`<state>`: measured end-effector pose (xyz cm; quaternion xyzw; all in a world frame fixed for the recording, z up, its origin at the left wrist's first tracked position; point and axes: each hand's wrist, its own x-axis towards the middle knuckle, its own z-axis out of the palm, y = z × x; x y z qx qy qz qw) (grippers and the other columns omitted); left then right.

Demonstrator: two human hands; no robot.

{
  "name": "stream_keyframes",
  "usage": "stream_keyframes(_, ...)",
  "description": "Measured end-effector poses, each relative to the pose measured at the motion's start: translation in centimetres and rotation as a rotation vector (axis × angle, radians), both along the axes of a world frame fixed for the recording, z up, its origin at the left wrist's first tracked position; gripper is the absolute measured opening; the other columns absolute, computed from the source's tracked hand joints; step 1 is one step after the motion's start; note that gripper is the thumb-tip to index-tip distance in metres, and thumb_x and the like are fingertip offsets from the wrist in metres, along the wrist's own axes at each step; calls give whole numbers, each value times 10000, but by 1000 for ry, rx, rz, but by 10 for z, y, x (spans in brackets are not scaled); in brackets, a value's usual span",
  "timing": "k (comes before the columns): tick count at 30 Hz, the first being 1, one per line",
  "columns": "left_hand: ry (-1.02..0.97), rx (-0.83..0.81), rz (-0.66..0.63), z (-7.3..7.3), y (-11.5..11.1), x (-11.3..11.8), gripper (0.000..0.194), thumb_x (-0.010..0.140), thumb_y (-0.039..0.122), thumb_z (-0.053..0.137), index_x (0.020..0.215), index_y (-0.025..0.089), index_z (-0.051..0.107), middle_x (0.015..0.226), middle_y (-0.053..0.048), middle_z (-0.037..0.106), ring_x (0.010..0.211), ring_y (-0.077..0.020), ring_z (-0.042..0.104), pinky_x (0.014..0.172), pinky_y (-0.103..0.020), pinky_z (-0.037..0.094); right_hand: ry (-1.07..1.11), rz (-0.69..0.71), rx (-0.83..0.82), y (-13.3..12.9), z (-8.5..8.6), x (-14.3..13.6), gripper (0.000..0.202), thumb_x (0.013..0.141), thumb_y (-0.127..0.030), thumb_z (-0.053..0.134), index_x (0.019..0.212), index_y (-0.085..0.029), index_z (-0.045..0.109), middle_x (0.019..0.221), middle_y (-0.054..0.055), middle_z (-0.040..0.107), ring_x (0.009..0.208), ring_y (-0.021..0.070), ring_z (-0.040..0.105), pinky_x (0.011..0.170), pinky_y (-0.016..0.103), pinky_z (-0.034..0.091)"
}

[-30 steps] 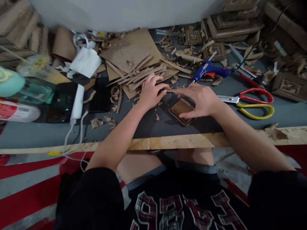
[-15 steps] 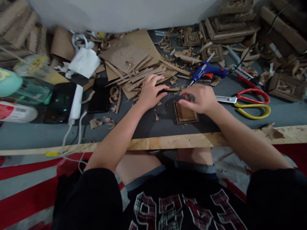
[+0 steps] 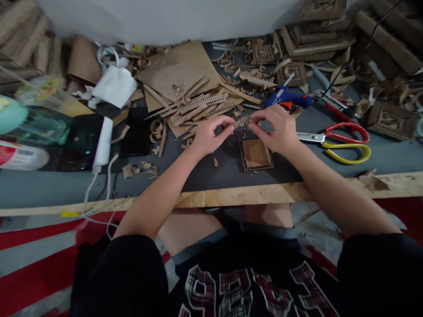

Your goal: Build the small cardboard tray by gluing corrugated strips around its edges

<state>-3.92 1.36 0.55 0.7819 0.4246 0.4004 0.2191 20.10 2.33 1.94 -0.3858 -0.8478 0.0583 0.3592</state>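
A short corrugated cardboard strip (image 3: 242, 122) spans the gap between my two hands, above the dark tabletop. One end is pinched in the fingertips of my left hand (image 3: 213, 134). My right hand (image 3: 276, 130) pinches the other end between thumb and fingers. Just below the strip lies a small square cardboard tray (image 3: 257, 155) with corrugated edges. Behind my right hand rests a blue glue gun (image 3: 287, 97), partly hidden by that hand. A pile of loose corrugated strips (image 3: 201, 108) lies beyond my left hand.
Scissors (image 3: 343, 140) with red and yellow handles lie at the right. Phones, bottles and a white cable (image 3: 108, 187) occupy the left. Stacked cardboard frames (image 3: 317, 42) stand at the back right. Cardboard scraps surround the work area.
The strip has come up off the table and is now held at both ends. My left hand has closed from spread fingers into a pinch, and my right hand has risen slightly.
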Motion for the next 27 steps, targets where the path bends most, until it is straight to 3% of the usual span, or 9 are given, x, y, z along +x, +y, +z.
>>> stream_keyframes(4,-120,-54,-21,5,-5,3,474,954,632,553,964,216,780,759,-36,764,703,-147,688,700,-274,512,57,-21,18,-1,1,0,329,975,-490,529,1063,-236,719,890,63,754,894,263,691,854,452,528)
stream_keyframes(9,-197,-216,-56,1,-4,6,531,910,697,571,985,218,787,702,-23,756,516,-109,573,517,-254,418,43,-50,29,-4,0,-4,279,975,-419,515,1020,-250,731,888,47,760,890,263,696,893,485,495)
stream_keyframes(13,-141,-210,-73,-1,-3,2,535,931,689,542,1127,235,747,783,-40,774,630,-143,663,613,-266,501,21,-96,24,-3,-5,-5,242,940,-382,522,966,-248,723,844,43,738,884,269,686,888,497,505)
stream_keyframes(15,-114,-97,22,0,1,-5,554,954,677,509,1305,272,646,969,-61,788,853,-185,733,776,-300,558,20,-159,17,-2,-6,-3,231,927,-379,523,967,-256,715,852,50,729,930,294,675,941,541,493)
stream_keyframes(17,-107,79,220,1,8,-17,555,990,658,440,1411,308,529,1203,-82,741,1079,-216,710,923,-349,552,51,-248,29,-1,-5,2,238,932,-393,517,986,-264,709,880,62,726,977,319,659,988,590,469)
stream_keyframes(19,-66,201,377,0,15,-28,518,1014,628,388,1403,310,516,1299,-97,693,1189,-240,665,1013,-394,525,90,-323,47,2,-2,8,255,949,-425,508,997,-270,704,907,71,726,999,329,648,998,615,461)
stream_keyframes(21,-13,256,451,-1,20,-34,483,1016,619,384,1291,289,604,1257,-99,708,1210,-256,652,1065,-416,503,112,-364,54,5,1,12,264,961,-446,504,985,-270,699,921,74,727,1004,327,643,993,617,467)
stream_keyframes(23,19,261,414,-1,19,-33,492,1017,616,384,1254,271,642,1250,-106,719,1198,-256,660,1064,-410,511,107,-363,40,7,1,13,267,972,-440,495,981,-269,700,949,78,729,1031,329,640,999,614,467)
stream_keyframes(27,130,268,188,2,8,-17,492,987,617,477,1292,282,667,1188,-86,765,1159,-266,682,1072,-445,502,10,-241,49,8,-2,11,265,973,-418,494,1007,-282,719,1129,90,712,1161,353,604,1033,629,442)
